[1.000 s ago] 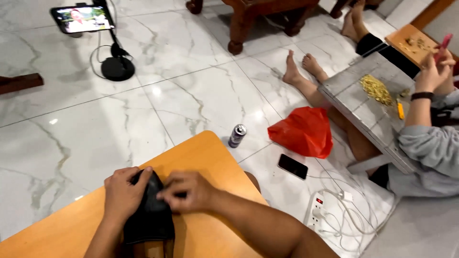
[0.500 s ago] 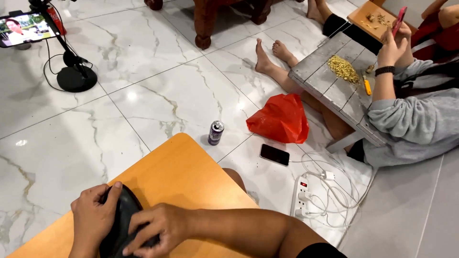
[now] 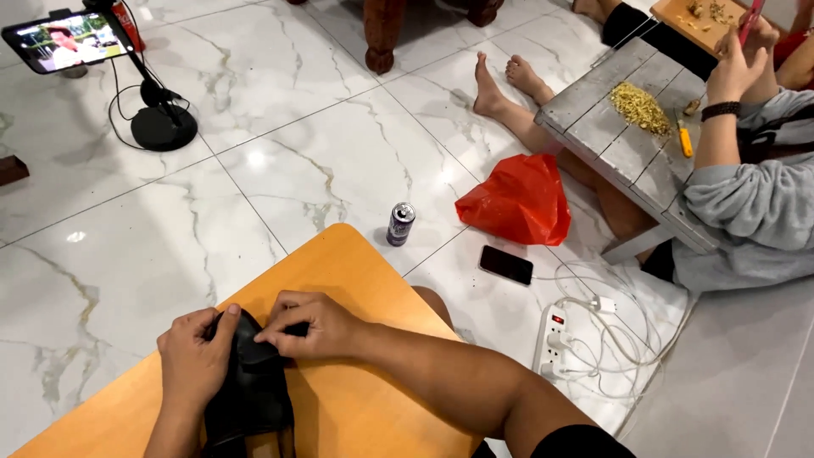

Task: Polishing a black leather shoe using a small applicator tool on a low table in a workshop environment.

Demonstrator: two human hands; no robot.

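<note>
Right at the near edge of the orange wooden bench (image 3: 356, 280) lies a black, soft-looking pouch (image 3: 248, 382), and both hands are on it. Its lower end runs out of view, so I cannot tell quite what it is. The left hand (image 3: 193, 360) is curled over its left side, fingers closed on the material. The right hand (image 3: 307, 324) pinches a fold at its top between thumb and fingertips, mostly shut.

Beyond the bench, on the white marble floor (image 3: 322, 144), a small dark drink can (image 3: 400, 224) stands upright, its print too small to make out. To the right of it sits a crumpled red plastic bag (image 3: 519, 200), with a black phone (image 3: 506, 265) lying flat just below it. A white power strip (image 3: 553, 339) with tangled white cables (image 3: 619, 331) lies nearer the bottom right.

Further right, another person in a grey sleeve (image 3: 746, 203) sits on the floor at a low grey table (image 3: 619, 136), which carries a heap of yellowish shreds (image 3: 640, 108); their body is cut off by the edge. At top left, a phone on a black stand (image 3: 64, 41) shows a lit screen.
</note>
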